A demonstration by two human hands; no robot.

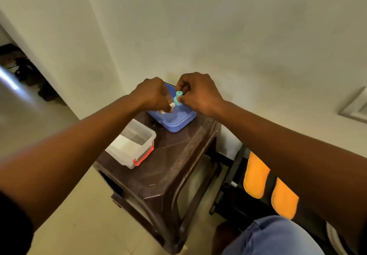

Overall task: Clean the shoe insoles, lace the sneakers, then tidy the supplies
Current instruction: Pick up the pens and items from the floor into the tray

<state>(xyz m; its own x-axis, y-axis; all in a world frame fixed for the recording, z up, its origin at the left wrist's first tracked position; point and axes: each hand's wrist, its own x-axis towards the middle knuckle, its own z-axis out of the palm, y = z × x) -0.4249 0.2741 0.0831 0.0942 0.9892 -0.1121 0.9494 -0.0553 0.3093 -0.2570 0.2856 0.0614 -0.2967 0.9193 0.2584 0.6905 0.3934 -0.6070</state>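
**Q:** State the current grip and the position of the work item.

**A:** My right hand [198, 93] pinches a small teal bottle [177, 98] between thumb and fingertips. My left hand [154, 93] is curled against the bottle's lower end, fingers closed on a small white part [171, 105] there; whether that is a cap or a label I cannot tell. The bottle is held directly above the blue tub [174, 122], not touching it.

**Q:** Report task progress.

**A:** No insoles, sneakers or laces are in view, so I cannot confirm any of those steps as done. My judgement: this is supply handling, either opening the cleaner or closing it for tidying. The view does not settle which.

**Q:** List surrounding items relative to the blue tub.

**A:** The tub sits at the far corner of a brown plastic stool [174, 167], against the wall. Near the tub, on its left and closer to me, stands a clear container with a red latch [132, 145], lid off. To the tub's right and lower, beside the stool, two orange cloths [270, 185] hang on a dark rack [236, 175].

**Q:** Obstructions?

**A:** None between the hands and the tub. The clear container crowds the stool top, near the edge; avoid knocking it.
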